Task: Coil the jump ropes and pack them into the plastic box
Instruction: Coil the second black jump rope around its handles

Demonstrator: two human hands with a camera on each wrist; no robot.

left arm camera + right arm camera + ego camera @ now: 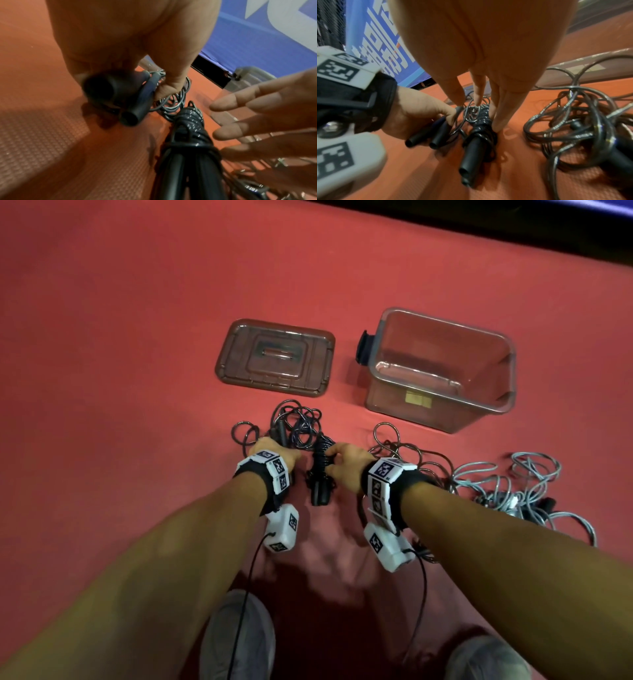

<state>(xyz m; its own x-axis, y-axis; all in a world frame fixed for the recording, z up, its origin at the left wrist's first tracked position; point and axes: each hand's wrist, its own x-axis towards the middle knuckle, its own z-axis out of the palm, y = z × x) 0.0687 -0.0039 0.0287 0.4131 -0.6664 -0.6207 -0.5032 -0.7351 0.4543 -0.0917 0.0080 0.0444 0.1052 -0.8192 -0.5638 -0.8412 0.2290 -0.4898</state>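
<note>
A black jump rope wound tightly round its handles, the coiled bundle, lies on the red mat between my hands. My right hand reaches down to its far end with straight fingers beside the wrapped cord, not curled round it. My left hand grips the two black handles of a second black rope, whose loose tangle lies just beyond. The clear plastic box stands open and empty at the far right.
The box's lid lies flat to the left of the box. Another dark tangled rope lies by my right wrist, and grey ropes sprawl further right. My shoes show at the bottom. A blue banner borders the mat.
</note>
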